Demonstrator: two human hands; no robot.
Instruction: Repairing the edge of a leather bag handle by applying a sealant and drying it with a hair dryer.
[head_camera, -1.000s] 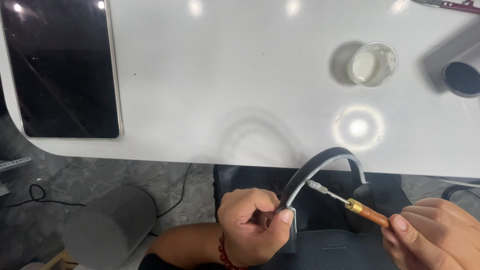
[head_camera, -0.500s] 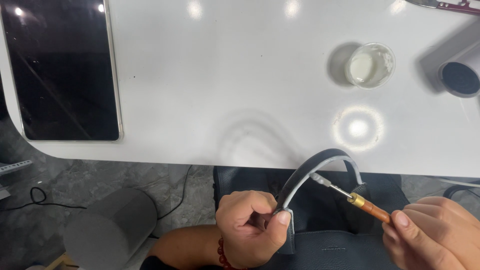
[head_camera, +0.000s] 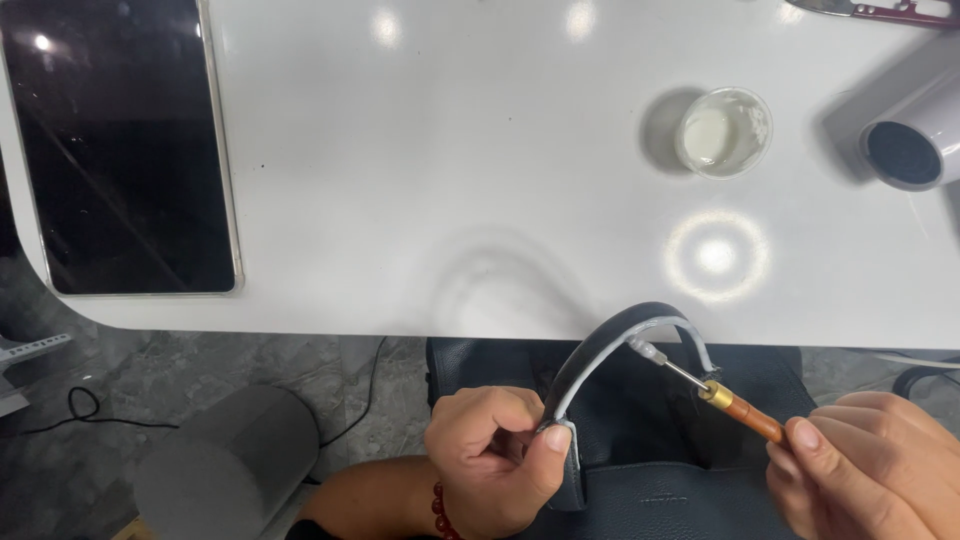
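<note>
Below the white table (head_camera: 500, 150) edge, left hand (head_camera: 495, 455) pinches the bag handle (head_camera: 600, 350); right hand (head_camera: 870, 470) grips a wooden-handled tool (head_camera: 740, 410).

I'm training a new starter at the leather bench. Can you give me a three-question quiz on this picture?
1. Which hand pinches the bag handle?
2. True or false: the tip of the wooden-handled tool is dipped in the small cup.
3. What lies flat at the left end of the white table: A a tablet, B a book, C a plate?

Key: 1 the left; 2 false, it touches the handle's pale edge; 3 A.
</note>
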